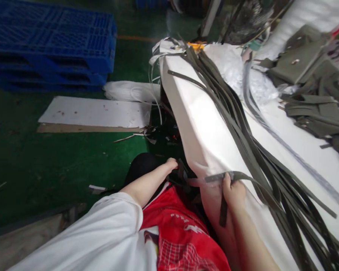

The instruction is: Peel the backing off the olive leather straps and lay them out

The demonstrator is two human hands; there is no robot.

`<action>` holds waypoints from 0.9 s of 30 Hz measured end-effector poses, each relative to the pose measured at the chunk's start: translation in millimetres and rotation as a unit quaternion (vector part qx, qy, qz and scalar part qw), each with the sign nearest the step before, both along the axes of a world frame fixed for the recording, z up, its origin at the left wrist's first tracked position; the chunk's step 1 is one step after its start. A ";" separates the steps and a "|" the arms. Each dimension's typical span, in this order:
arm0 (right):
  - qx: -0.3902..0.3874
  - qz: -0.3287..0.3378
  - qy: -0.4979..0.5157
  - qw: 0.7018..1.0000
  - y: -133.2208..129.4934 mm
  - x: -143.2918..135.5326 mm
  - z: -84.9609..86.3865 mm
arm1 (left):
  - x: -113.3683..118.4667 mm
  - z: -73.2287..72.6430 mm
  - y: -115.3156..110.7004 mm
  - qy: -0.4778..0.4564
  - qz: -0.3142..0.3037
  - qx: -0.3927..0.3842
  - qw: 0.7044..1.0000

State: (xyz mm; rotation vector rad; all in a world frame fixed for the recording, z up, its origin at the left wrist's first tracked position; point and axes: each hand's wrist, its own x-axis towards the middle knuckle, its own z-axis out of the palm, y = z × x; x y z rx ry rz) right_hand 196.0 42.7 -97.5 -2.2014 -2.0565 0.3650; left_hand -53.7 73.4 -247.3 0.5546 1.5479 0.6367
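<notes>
My right hand (234,192) is closed on a dark olive strap (244,175) at the edge of the white-covered table (197,124). One end of that strap points left past my thumb, and a dark strip hangs down below the fingers. Beside it on the table lies a long bundle of similar straps (251,139), running from the far end toward me. Lower and to the left, off the table edge, my left hand (172,164) is closed in front of my lap. Dark material shows right by its fingers, too shadowed to name.
Olive fabric pieces (313,109) are heaped at the table's right, near clear plastic wrap (228,67). Blue pallets (51,41) are stacked on the green floor at the left. A white board (96,112) and a white roll (132,91) lie beside the table.
</notes>
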 end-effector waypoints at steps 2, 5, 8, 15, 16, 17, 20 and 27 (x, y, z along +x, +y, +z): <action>0.012 -0.017 0.071 0.997 -2.4 0.2 5.7 | -8.6 21.2 -12.4 0.039 -0.068 0.039 0.996; 0.035 -0.051 0.150 0.987 -6.7 1.7 11.0 | -28.3 60.2 -33.2 0.118 -0.150 0.124 0.974; 0.054 -0.071 0.214 0.973 -12.0 4.5 19.0 | -42.0 107.4 -53.4 0.193 -0.208 0.231 0.931; 0.087 -0.057 0.329 0.939 -37.3 19.6 59.3 | -14.3 204.3 -92.8 0.194 -0.317 0.448 0.813; 0.090 -0.054 0.339 0.935 -42.1 22.6 65.3 | -5.6 212.6 -95.6 0.154 -0.343 0.461 0.804; 0.088 -0.047 0.354 0.930 -47.1 25.7 70.9 | 4.1 219.2 -97.3 0.117 -0.364 0.465 0.799; 0.060 0.000 0.448 0.892 -62.6 34.0 85.0 | 39.2 230.0 -97.6 0.035 -0.378 0.461 0.802; 0.053 0.006 0.487 0.872 -87.9 60.6 103.3 | 119.6 237.5 -92.5 -0.077 -0.402 0.422 0.809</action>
